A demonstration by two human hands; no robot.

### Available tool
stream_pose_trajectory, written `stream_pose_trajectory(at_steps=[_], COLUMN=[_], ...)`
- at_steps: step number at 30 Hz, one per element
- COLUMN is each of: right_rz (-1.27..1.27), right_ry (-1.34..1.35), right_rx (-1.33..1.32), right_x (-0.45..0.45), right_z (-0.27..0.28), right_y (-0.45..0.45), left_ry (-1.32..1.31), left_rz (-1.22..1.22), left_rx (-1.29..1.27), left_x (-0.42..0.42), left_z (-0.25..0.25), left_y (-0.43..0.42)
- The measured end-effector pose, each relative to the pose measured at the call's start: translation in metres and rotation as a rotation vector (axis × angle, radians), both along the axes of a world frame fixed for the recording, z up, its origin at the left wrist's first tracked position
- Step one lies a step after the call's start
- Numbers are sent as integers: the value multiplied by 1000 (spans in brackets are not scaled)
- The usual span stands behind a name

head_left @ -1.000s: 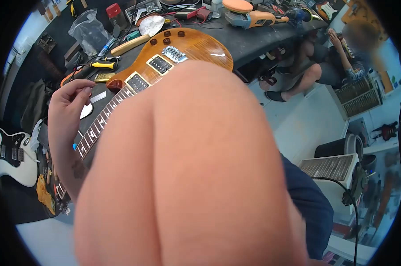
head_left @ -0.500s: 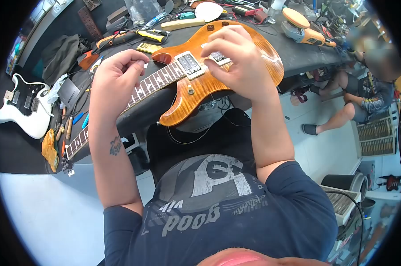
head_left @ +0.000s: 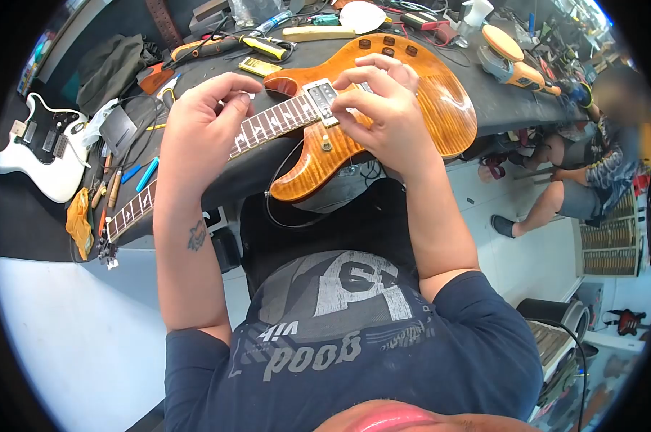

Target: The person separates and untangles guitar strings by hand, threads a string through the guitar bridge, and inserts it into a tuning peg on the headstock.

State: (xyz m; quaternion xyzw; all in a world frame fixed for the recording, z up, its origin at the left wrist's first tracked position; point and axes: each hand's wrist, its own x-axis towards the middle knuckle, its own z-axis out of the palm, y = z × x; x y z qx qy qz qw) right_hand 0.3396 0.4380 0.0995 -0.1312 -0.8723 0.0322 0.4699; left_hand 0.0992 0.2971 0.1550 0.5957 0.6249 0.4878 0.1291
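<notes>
Two-handed, holds left hand [head_left: 198, 133] loosely curled, right hand [head_left: 390, 119] half-spread above amber guitar [head_left: 441, 104] on counter [head_left: 500, 101]; cannot tell if gripping anything.

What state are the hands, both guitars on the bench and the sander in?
Left hand: raised, fingers curled, grip unclear
Right hand: raised, fingers bent, grip unclear
Amber guitar: face up, partly past the bench edge
White guitar: face up
Sander: orange pad upward, power unclear

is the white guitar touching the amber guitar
Apart. The head view shows dark bench and loose tools between the white guitar and the amber guitar.
</notes>
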Motion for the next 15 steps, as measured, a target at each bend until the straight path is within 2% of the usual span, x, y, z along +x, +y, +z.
stream_pose_trajectory(at_steps=[6, 9, 12, 15], right_rz=[83, 107, 114, 129], right_ry=[3, 2, -18, 16], right_rx=[-18, -53, -89, -68], right_x=[8, 10, 12, 11], right_z=[5, 5, 4, 3], right_y=[2, 3, 1, 2], left_ry=[-8, 167, 131, 270], left_rz=[-35, 43, -63, -196], left_rx=[-125, -56, -26, -14], left_x=[1, 8, 16, 22], left_z=[7, 9, 10, 6], left_y=[-3, 1, 5, 13])
